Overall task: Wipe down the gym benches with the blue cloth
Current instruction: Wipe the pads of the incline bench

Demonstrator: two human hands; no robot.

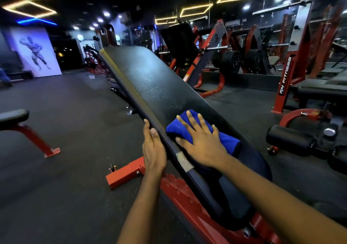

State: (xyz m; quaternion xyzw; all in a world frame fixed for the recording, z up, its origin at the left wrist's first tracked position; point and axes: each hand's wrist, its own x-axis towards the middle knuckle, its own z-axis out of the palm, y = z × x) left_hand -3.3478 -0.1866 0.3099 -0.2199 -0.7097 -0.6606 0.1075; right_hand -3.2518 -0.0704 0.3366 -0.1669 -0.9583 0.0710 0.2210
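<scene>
- The right hand lies flat on the blue cloth. Its fingers are straight and spread, pressing down and holding nothing.
- The cloth is bunched in a thick fold under those fingers, on the lower half of the sloping black bench. It shows past the fingertips and out to the right of the palm.
- The left hand grips the bench's left edge, level with the right-hand fingers and just beside them. Its thumb sits on top of the edge and the other fingers curl round the side.
- Behind the left-hand fingers, toward the wrists, a pale patch of tape wraps the same edge.
- Beyond both sets of fingertips the bench rises away to its far rounded end, bare and faintly speckled.
- Below the left-hand fingers a red frame rests on the dark floor.
- Well to the left of the fingers stands a second bench on a red leg.
- Far beyond and to the right of the right-hand fingers are black weight plates on red racks.
- Far to the left a lit poster leans at the wall.
</scene>
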